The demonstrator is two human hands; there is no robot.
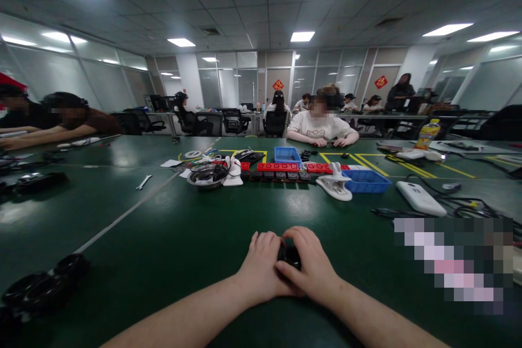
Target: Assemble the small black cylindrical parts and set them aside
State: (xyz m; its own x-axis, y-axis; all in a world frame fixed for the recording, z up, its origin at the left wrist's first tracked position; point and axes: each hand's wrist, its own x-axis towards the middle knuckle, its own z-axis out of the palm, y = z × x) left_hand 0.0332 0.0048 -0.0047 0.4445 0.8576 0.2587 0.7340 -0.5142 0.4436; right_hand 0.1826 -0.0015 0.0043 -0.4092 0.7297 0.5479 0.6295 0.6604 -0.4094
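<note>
a black object [290, 256] is cupped between two hands, low over the near side of the table [183, 228].
the object is held by the right fingers, curled around it with the thumb across the front; whether it is gripped or only braced by the left hand [261, 269] cannot be told. control is best had if the piece is steadied from the left while pressure is applied evenly by the right hand [312, 266], wrists low. farther off, tangled black cables [210, 171] are held in a metal bowl [205, 185]; the contents of the small blue tray [286, 160] and larger blue tray [369, 187] cannot be made out.
</note>
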